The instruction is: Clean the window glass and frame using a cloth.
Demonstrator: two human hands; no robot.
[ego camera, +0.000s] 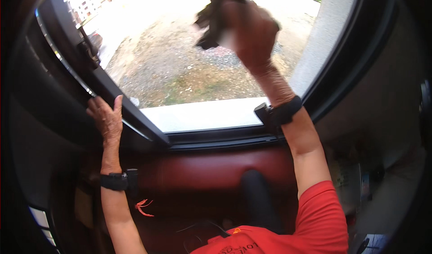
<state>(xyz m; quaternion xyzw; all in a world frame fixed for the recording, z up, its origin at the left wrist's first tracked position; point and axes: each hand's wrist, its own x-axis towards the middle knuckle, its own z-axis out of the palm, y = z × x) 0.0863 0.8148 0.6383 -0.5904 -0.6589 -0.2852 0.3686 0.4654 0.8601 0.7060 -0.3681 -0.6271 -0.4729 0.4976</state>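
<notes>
In the head view my right hand (258,31), blurred, is raised in front of the window and grips a dark, crumpled cloth (216,21). The cloth hangs out past my fingers on the left; whether it touches a glass pane cannot be told. Lower on the left, my left hand (107,117) holds the edge of the dark window sash (135,119), thumb on the frame and fingers partly hidden at its far side. A dark window handle (88,49) sits higher on that sash. Both wrists wear black bands with small box-shaped devices.
Below the window's bottom rail (216,140) runs a dark red, glossy padded surface (209,168), with my dark-clad knee (256,189) against it. Outside lie a pale ledge (202,113), gravelly ground and a grey wall (314,51). An orange-red tied string (143,207) hangs near my left forearm.
</notes>
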